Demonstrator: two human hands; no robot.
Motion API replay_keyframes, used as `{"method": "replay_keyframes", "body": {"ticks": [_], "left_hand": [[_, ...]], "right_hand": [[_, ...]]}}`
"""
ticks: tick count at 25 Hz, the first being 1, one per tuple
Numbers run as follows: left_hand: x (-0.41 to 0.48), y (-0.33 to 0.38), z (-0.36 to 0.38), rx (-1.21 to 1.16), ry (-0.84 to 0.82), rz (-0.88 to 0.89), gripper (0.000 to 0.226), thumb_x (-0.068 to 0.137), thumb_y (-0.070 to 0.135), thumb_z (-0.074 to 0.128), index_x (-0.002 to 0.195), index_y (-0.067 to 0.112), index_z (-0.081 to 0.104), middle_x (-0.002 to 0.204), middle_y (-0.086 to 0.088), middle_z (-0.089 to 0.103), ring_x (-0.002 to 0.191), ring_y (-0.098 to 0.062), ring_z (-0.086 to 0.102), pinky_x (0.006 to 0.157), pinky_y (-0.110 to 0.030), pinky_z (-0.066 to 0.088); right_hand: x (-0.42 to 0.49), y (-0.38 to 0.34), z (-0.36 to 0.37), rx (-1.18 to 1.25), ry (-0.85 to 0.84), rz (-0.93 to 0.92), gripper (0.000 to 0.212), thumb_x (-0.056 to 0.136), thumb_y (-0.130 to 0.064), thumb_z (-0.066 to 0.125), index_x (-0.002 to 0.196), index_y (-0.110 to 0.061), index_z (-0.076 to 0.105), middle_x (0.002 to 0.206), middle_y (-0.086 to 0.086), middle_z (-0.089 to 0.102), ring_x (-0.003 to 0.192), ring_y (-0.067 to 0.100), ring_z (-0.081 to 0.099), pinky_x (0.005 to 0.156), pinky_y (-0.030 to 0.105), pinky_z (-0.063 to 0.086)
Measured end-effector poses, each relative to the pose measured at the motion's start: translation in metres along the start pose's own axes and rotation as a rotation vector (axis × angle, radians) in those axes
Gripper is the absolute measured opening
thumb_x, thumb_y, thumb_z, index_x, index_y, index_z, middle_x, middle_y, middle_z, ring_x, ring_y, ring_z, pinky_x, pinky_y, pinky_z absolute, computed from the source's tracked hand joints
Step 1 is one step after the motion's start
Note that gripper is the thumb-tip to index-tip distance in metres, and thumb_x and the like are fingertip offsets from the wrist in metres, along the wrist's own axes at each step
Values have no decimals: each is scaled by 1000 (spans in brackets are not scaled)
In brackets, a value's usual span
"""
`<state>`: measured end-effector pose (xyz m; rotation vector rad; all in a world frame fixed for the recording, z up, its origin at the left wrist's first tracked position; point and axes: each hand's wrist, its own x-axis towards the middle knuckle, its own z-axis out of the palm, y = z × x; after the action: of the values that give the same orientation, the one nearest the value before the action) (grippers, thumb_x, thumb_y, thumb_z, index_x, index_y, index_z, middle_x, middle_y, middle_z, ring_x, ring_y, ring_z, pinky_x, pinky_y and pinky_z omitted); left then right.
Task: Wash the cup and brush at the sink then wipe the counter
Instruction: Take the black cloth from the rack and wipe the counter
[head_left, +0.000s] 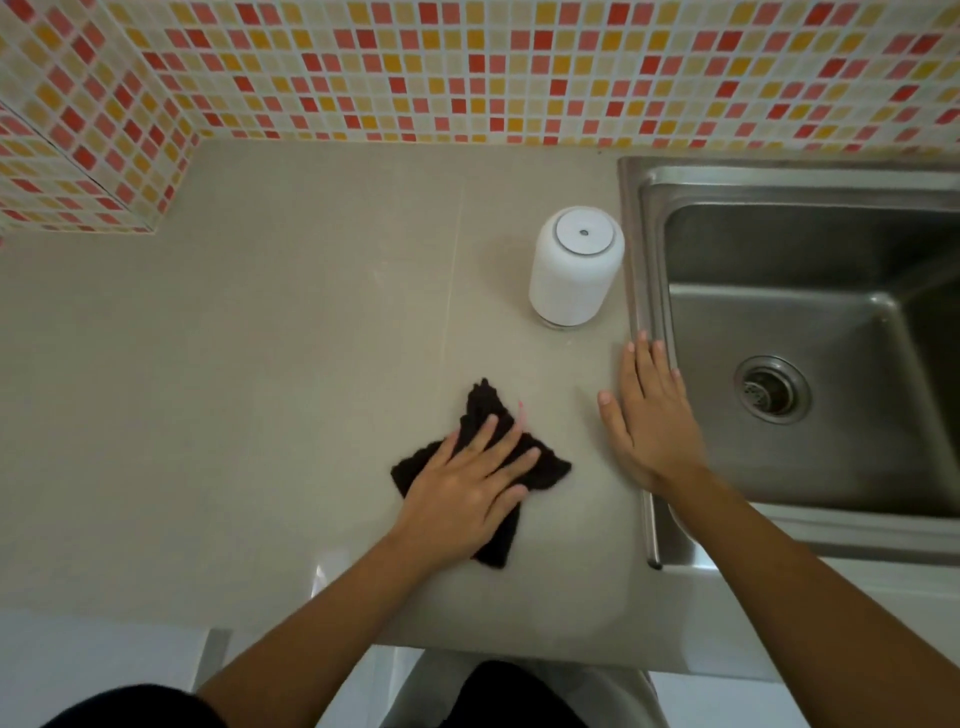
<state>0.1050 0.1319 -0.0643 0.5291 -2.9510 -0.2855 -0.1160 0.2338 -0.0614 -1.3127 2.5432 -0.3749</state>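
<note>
1. Left hand (470, 480) lay flat, palm down, fingers spread, pressing on a black cloth (485, 415); not gripping it, just pinning it to the worktop (234, 389).
2. Cloth was crumpled; corners stuck out beyond the fingertips, to the hand's left side, and back under the wrist.
3. Right hand (649, 421) was open and flat, fingers together and extended, holding nothing; it rested on the worktop edge, fingertips touching the rim of the sink (641, 249).
4. Thumb of the right hand pointed toward the left hand; the two hands were apart, bare beige surface between them.
5. White cup (575, 267) stood upside down on the worktop, ahead of the right hand's fingertips, just beside the sink rim, near but not touching that hand.
6. Cup sat well ahead and to the right of the left hand and cloth.
7. Steel sink basin was directly right of the right hand; round drain (772, 389) showed in its floor, just beyond the hand's outer edge.
8. Mosaic tile wall (467, 67) in red, orange and cream ran far ahead of both hands, behind cup and sink.
9. Both forearms were bare; dark clothing showed at the bottom edge.
</note>
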Motion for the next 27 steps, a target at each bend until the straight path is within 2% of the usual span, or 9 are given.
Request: {"method": "replay_keyframes", "body": {"ticks": [4,9,14,17,20,22,24,25,27], "left_hand": [[67,-8,-10,65,33,-402,48,95,36,29,122,15,62,129,-5,62,124,-30,53,95,-46,47],[-12,21,1,26,-38,159,45,100,38,26,127,21,57,133,2,58,129,-20,49,107,-37,29],[66,-3,-6,36,31,-240,44,94,36,35,117,16,66,123,-3,66,119,-26,58,92,-43,51],[16,46,11,57,25,89,41,95,37,37,121,21,63,128,1,62,125,-21,53,102,-40,38],[-74,-4,-17,-4,-69,301,40,101,38,30,130,23,53,135,3,54,136,-12,34,107,-37,30],[-69,-72,-32,48,-27,84,48,101,44,23,133,20,49,135,-3,55,139,-10,27,103,-41,35],[-18,-115,-43,-4,13,-259,63,96,53,19,134,14,50,139,-9,51,138,-23,32,103,-47,39],[8,-110,-38,-21,23,-317,63,94,52,23,132,11,52,138,-12,51,136,-29,37,103,-50,39],[29,-55,-14,34,96,-205,52,92,40,33,123,9,61,129,-12,60,125,-34,51,97,-50,46]], "right_hand": [[1,1,1,15,10,10,81,82,-56,4,148,-8,5,158,9,-2,142,14,-11,114,32,-7],[0,1,0,65,24,1,78,83,-52,4,148,-8,5,158,9,-1,139,11,-12,114,33,-6],[2,1,-1,76,33,-10,74,85,-48,7,148,-8,6,158,9,1,145,19,-4,115,34,-4],[1,2,-2,73,41,-9,65,89,-36,17,147,-6,9,158,10,3,145,22,-2,117,37,-1],[3,3,-1,-2,27,1,64,89,-31,19,147,-6,13,157,12,4,145,25,-1,117,39,1],[3,1,1,-65,23,18,65,88,-32,19,147,-5,15,157,14,4,145,27,-1,117,40,3],[2,-2,2,-100,12,15,65,88,-33,18,147,-4,15,157,15,4,145,28,-1,117,41,3],[1,-2,2,-107,2,13,65,88,-33,17,147,-4,14,157,15,3,145,28,-2,118,42,3],[-1,-3,3,-109,-11,13,66,88,-33,16,147,-4,14,157,16,3,145,29,-2,118,42,3]]}}
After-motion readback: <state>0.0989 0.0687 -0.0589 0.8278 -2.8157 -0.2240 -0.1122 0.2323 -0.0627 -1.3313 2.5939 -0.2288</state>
